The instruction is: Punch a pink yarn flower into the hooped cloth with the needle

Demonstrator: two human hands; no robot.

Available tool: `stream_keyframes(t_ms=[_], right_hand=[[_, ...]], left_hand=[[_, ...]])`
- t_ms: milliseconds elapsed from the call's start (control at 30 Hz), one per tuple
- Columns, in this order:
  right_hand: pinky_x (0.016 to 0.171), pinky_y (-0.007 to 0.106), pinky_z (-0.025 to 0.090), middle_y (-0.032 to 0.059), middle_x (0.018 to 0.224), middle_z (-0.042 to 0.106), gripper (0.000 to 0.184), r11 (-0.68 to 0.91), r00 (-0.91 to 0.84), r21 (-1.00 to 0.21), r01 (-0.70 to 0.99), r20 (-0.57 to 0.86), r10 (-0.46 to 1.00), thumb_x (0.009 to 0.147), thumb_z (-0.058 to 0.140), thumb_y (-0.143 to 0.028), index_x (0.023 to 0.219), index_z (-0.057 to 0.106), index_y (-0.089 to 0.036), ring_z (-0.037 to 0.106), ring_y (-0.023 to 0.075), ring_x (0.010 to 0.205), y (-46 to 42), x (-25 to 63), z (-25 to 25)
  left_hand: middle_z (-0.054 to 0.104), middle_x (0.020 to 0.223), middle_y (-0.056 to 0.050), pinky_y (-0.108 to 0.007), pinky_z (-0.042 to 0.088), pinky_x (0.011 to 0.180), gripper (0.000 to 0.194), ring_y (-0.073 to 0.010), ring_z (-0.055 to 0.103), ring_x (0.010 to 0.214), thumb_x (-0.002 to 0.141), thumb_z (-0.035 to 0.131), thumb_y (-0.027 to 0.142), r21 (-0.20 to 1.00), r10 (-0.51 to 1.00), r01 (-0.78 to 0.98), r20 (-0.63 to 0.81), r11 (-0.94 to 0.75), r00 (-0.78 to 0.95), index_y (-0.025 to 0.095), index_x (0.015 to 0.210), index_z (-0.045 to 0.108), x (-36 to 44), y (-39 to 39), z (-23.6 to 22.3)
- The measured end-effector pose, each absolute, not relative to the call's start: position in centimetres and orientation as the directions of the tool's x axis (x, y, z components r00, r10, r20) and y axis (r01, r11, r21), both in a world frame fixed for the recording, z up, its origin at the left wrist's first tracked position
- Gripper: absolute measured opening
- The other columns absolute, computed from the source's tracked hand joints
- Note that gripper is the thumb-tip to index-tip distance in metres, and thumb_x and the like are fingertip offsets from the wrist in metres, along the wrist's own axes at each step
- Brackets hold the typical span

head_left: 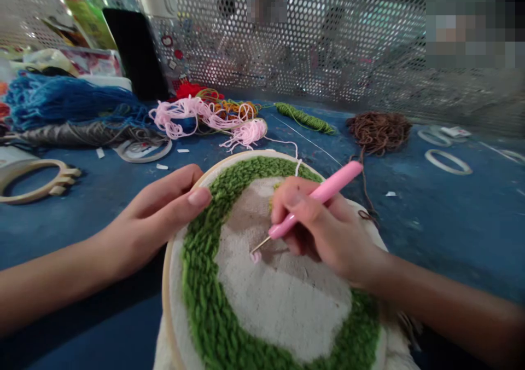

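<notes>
My left hand [153, 217] grips the left rim of a round wooden embroidery hoop [167, 288], thumb on top and fingers partly hidden behind the edge. Stretched in it is off-white cloth [283, 299] with a thick ring of green yarn stitches [205, 282]. My right hand [324, 222] is closed around a pink-handled punch needle [320, 197] over the upper middle of the cloth. Its thin metal tip meets the cloth beside a small pink stitch [256, 257]. A bit of yellow stitching [274, 190] shows next to my right fingers, which hide part of the cloth.
Pink yarn [248, 133] lies behind the hoop, its strand running to the hoop's top edge. Blue yarn [69, 99], green yarn [305, 118] and brown yarn [379, 131] lie around. Another wooden hoop [35, 197] is at left. A phone [135, 55] leans near bottles before a perforated metal panel [303, 47].
</notes>
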State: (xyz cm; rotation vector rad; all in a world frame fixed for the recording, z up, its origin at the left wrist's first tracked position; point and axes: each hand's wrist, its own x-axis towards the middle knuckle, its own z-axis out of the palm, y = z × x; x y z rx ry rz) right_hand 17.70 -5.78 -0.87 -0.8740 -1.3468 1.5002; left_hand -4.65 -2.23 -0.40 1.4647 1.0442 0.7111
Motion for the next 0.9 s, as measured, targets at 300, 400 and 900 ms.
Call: stream_keyframes(t_ms=[300, 400, 900], right_hand=[[0.036, 0.014, 0.027, -0.0056, 0.051, 0.049, 0.033, 0.039, -0.205, -0.973, -0.226, 0.087, 0.975, 0.093, 0.050, -0.034, 0.066, 0.053, -0.017, 0.036, 0.0032, 0.039, -5.6, 18.3, -1.0], [0.039, 0.014, 0.031, -0.0046, 0.058, 0.052, 0.030, 0.113, -0.290, -0.991, -0.068, 0.128, 0.948, 0.093, 0.051, -0.031, 0.067, 0.054, -0.017, 0.040, 0.0033, 0.044, -6.0, 18.2, -0.7], [0.036, 0.013, 0.028, -0.0063, 0.050, 0.050, 0.034, 0.012, -0.190, -0.973, -0.230, 0.057, 0.980, 0.094, 0.050, -0.034, 0.065, 0.054, -0.016, 0.037, 0.0021, 0.037, -5.4, 18.1, -1.1]], left_hand=[[0.049, 0.058, 0.007, -0.018, 0.032, 0.046, 0.032, -0.0094, 0.051, 0.052, 0.080, 0.055, 0.052, 0.961, 0.907, 0.277, -0.140, 0.027, 0.398, 0.022, 0.075, 0.048, -4.4, -2.3, 0.1], [0.049, 0.056, 0.008, -0.018, 0.033, 0.045, 0.032, -0.0085, 0.049, 0.049, 0.080, 0.054, 0.052, 0.970, 0.908, 0.235, -0.145, 0.053, 0.392, 0.022, 0.072, 0.047, -4.3, -2.5, 0.1], [0.045, 0.055, 0.009, -0.015, 0.031, 0.043, 0.030, -0.0053, 0.043, 0.048, 0.080, 0.054, 0.047, 0.976, 0.916, 0.214, -0.109, 0.027, 0.385, 0.021, 0.069, 0.047, -4.1, -2.7, 0.2]])
